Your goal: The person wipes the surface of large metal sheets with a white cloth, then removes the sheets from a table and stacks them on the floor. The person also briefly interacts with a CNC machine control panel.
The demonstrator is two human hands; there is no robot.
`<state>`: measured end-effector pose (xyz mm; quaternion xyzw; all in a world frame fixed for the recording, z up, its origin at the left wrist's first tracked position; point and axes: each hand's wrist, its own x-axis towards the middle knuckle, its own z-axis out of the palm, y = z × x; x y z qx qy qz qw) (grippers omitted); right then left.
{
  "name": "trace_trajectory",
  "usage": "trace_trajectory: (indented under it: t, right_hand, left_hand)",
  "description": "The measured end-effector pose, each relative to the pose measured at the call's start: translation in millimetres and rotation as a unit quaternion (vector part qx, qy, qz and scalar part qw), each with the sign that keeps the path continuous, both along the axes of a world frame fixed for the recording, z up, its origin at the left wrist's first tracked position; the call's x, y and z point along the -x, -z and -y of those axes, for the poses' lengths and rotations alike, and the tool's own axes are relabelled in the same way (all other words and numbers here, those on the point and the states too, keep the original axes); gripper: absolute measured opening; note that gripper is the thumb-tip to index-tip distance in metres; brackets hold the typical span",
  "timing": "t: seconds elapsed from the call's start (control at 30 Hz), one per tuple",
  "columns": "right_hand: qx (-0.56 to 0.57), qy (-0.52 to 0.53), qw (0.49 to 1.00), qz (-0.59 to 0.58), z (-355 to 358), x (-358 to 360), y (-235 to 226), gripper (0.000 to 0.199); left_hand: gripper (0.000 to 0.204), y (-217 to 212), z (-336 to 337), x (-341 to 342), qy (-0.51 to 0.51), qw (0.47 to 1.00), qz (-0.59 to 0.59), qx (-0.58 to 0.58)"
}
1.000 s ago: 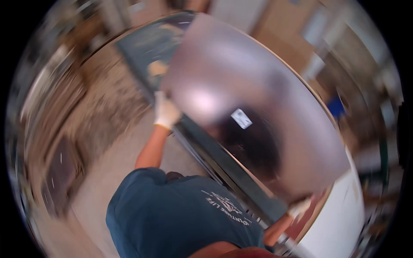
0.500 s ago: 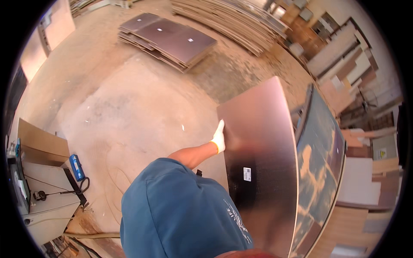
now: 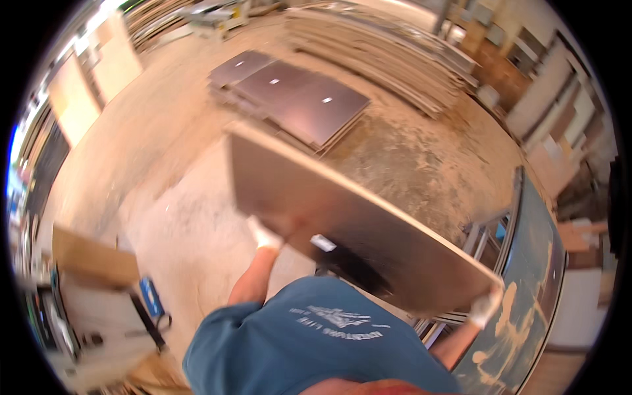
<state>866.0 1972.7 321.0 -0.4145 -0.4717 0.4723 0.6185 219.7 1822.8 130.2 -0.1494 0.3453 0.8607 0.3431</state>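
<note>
A large dark brown board (image 3: 342,227) with a pale edge and a white label hangs on its long side in front of my body, slanting from far left to near right. My left hand (image 3: 264,235), in a white glove, grips its lower edge toward the left; the fingers behind the board are partly hidden. At the right end my gloved right hand (image 3: 485,308) is closed round the corner. Beyond the board a low stack of similar brown boards (image 3: 303,99) lies on the floor, with small white labels on top.
To my right stands a worn blue-green table (image 3: 520,289) with a metal frame. Longer stacked boards (image 3: 382,56) lie at the back. On the left are a cabinet (image 3: 99,316), a cardboard-coloured panel (image 3: 92,257) and a blue tool-like object (image 3: 151,296). Sheets lean against the walls.
The board has swung from beside the table on my right to across my front, its far end going left. My right hand has come into view on its right corner.
</note>
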Motion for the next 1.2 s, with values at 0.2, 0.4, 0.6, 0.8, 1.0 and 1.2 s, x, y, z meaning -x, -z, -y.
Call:
trace_trajectory:
  t: [0.2, 0.4, 0.6, 0.8, 1.0, 1.2]
  right_hand:
    - [0.077, -0.214, 0.972, 0.053, -213, 270, -32, 0.037]
    - [0.046, -0.527, 0.755, 0.386, -320, 492, -95, 0.027]
    - [0.068, -0.512, 0.563, 0.645, -372, 692, -87, 0.026]
    - [0.029, -0.412, 0.476, 0.776, -397, 838, -56, 0.057]
    - [0.037, -0.286, 0.592, 0.753, -447, 851, -6, 0.059]
    - [0.035, -0.244, 0.686, 0.685, -538, 1011, 17, 0.058]
  left_hand:
    - [0.076, -19, 29, 113, -0.081, 0.997, -0.002, 0.017]
    - [0.086, 86, 76, 225, -0.172, 0.982, 0.038, 0.066]
    - [0.08, 91, 14, 353, -0.219, 0.965, 0.07, 0.123]
    - [0.081, 86, -85, 523, -0.128, 0.968, 0.094, 0.194]
    - [0.069, 97, -243, 678, 0.085, 0.99, 0.038, 0.107]
    - [0.077, 36, -339, 820, 0.233, 0.958, -0.07, 0.154]
